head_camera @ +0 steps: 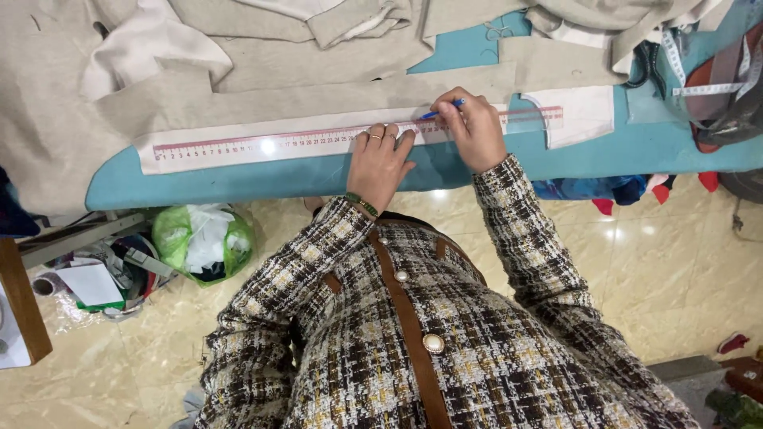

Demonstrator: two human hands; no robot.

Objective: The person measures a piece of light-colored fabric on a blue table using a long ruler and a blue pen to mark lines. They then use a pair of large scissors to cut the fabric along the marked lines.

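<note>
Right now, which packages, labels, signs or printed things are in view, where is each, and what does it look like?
Clear ruler: long strip with red markings, flat on beige fabric, pinned by the left hand; the right hand holds a blue pen at its edge.
Tape measure: pale band, upper right.
Green plastic bag: bulging, on the floor under the table.
White paper sheet: floor, lower left.
No signs or screens.
</note>
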